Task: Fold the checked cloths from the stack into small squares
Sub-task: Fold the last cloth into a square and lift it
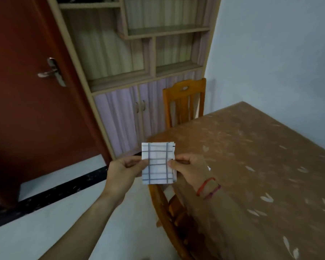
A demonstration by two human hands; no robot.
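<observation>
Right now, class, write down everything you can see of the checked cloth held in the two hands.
The checked cloth is white, soft-looking fabric crossed by thin dark grid lines. It is folded into a small, nearly square packet, with layered edges showing along its right side. It is held upright in the air, facing the camera. The left hand pinches its left edge and the right hand pinches its right edge, about halfway up. Nothing else touches it.

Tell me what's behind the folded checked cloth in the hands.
The checked cloth is pinched between the left hand and right hand. Behind it show a corner of the table and a lilac cabinet door. Fingers behind the cloth are covered.
</observation>
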